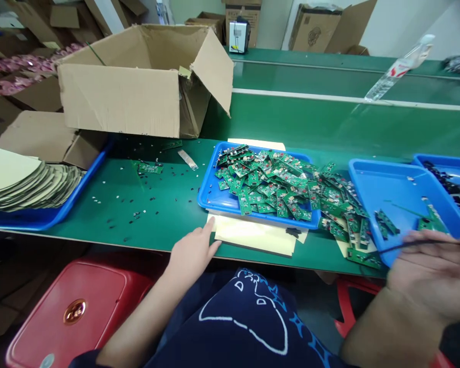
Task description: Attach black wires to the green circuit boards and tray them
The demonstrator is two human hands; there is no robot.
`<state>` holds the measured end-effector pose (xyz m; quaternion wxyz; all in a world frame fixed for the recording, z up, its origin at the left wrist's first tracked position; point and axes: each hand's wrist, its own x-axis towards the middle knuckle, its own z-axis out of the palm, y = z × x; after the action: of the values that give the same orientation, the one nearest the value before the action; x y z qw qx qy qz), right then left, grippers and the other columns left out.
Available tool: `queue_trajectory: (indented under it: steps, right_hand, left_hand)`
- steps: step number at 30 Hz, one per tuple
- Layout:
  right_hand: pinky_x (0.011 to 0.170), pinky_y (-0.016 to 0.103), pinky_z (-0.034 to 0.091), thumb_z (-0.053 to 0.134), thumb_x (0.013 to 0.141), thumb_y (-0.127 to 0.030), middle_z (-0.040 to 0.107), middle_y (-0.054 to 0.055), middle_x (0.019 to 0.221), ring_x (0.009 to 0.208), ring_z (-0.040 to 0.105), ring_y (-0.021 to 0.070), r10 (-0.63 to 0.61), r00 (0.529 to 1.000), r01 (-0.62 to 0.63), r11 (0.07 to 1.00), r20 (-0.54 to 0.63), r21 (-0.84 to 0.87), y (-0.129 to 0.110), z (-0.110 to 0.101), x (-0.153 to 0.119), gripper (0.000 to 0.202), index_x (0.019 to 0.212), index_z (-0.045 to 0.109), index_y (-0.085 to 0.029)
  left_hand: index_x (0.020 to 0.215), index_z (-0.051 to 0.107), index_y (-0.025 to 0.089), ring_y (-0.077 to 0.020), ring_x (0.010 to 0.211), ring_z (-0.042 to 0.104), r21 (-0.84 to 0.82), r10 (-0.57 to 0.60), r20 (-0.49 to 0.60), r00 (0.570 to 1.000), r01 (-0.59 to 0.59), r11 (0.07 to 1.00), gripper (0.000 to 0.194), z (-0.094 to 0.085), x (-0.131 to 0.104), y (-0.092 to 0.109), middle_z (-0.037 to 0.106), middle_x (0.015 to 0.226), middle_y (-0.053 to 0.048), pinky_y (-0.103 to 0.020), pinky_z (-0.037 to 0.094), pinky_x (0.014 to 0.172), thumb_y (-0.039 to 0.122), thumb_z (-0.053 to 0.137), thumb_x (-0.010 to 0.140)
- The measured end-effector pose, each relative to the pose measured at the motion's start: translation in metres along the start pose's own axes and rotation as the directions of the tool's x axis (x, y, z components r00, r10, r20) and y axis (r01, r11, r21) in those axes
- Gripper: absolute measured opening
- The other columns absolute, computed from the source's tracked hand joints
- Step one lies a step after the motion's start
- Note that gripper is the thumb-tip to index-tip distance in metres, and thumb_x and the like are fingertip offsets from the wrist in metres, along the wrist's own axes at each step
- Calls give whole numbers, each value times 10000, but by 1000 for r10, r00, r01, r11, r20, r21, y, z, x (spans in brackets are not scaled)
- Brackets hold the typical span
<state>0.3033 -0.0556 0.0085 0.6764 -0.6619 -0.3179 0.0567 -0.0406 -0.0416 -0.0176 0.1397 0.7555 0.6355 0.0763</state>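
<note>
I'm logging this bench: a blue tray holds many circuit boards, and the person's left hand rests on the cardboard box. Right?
Not quite: the head view shows the left hand elsewhere, at the left end of the pale paper beside the blue tray, which does hold many circuit boards.

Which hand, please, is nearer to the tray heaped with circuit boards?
Left. The left hand is just in front of the near left corner of the tray; the right hand is well off to its right, by another blue tray.
</note>
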Motion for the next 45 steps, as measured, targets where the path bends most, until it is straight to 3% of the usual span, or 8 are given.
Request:
queue_trajectory:
  steps: [3,7,14,20,23,28,34,45]
  right_hand:
    - [590,433,492,594,651,-233,534,-6,639,537,557,188,84,983,-118,969,161,218,-10,25,-34,118,737,536,-290]
    - [589,340,532,625,735,-295,620,3,686,594,616,157,127,835,-228,965,535,127,-10,51,-74,131,829,581,-215]
    - [586,298,558,570,815,-283,638,8,692,607,626,135,56,753,-190,972,656,136,-5,60,-94,141,902,624,-186]
    - [670,307,560,499,871,-218,677,22,755,663,644,143,-213,715,185,976,666,114,-12,65,-94,223,1052,626,-194]
    - [700,305,550,465,887,-186,676,25,777,691,633,149,-387,619,374,910,683,176,-20,71,-94,348,1226,528,-225]
    - [698,303,538,419,903,-168,651,27,742,660,606,158,-512,445,498,823,735,271,-28,80,-90,549,1419,237,-207]
    - [661,308,522,405,904,-145,673,79,896,698,611,173,-514,291,580,765,807,279,-30,78,-83,501,1389,291,-190]
    - [657,313,529,399,904,-159,682,88,964,704,628,178,-511,285,627,739,811,245,-31,78,-82,454,1355,357,-181]
  left_hand:
    - [1207,546,140,-253,825,610,148,219,-5,976,-216,965,396,-18,29,10,642,911,-131,-323,493,642,220,491,823]
    - [1166,568,184,-265,1226,438,73,614,101,783,-621,780,417,-25,79,31,475,1334,-126,-424,379,972,16,427,811]
    - [905,619,135,-269,1133,496,79,689,201,697,-712,697,139,-24,117,29,596,1135,-132,-421,372,951,101,574,778]
    - [825,542,153,-166,719,572,-346,446,18,895,-412,843,64,-30,98,36,610,783,-38,-305,463,666,208,513,809]
    - [815,504,149,-130,664,602,-750,306,86,948,-140,646,70,-28,75,51,599,731,-14,-241,468,582,218,494,808]
    - [803,439,160,-122,562,644,-911,271,355,895,267,313,71,-25,52,69,610,624,23,-237,506,545,172,505,781]
    - [880,550,122,-106,554,635,-908,270,384,883,307,286,119,-26,49,71,642,655,10,-230,507,551,154,497,778]
    - [760,634,113,-112,577,625,-917,318,312,895,196,347,175,-28,47,70,662,674,-15,-221,488,570,187,479,794]
